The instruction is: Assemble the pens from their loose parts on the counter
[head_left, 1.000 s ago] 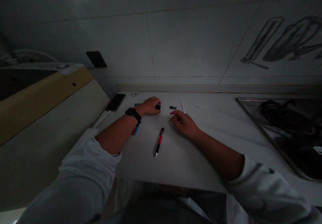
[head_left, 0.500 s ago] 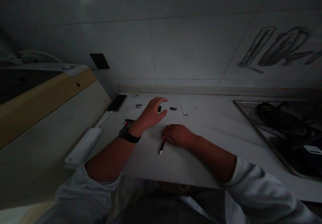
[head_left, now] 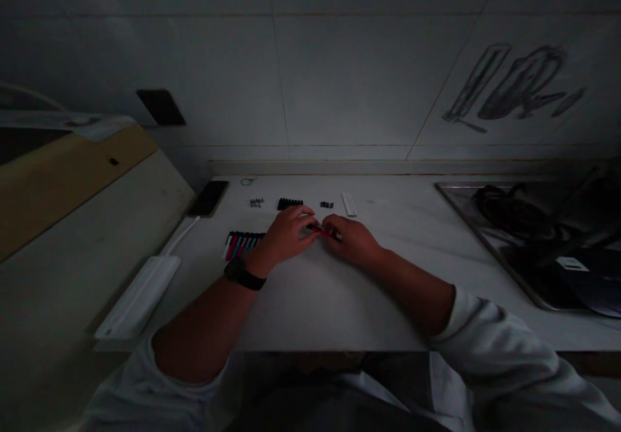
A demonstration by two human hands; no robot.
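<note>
A red and black pen [head_left: 320, 230] lies crosswise between my two hands, just above the white counter. My left hand [head_left: 288, 235], with a dark watch at its wrist, is closed with the fingertips on the pen's left end. At the other end, my right hand [head_left: 355, 239] pinches the pen between thumb and fingers, hiding part of it. Close behind my left hand stands a row of small black parts [head_left: 290, 204]. Partly covered by that hand is a row of coloured barrels with black ends [head_left: 239, 244]. Small dark pieces [head_left: 326, 205] and thin white sticks [head_left: 348, 204] lie beyond my right hand.
Small metallic pieces [head_left: 257, 203] and a thin ring [head_left: 248, 181] lie toward the back left. A phone [head_left: 209, 199] and a white power strip [head_left: 140, 296] are on the left. A metal-rimmed stove [head_left: 490, 244] borders the right, and the tiled wall [head_left: 349, 89] rises behind.
My right hand has lifted the pen from the counter and turned it crosswise. My left hand, open before, has come down and closed on its other end. The view has shifted slightly.
</note>
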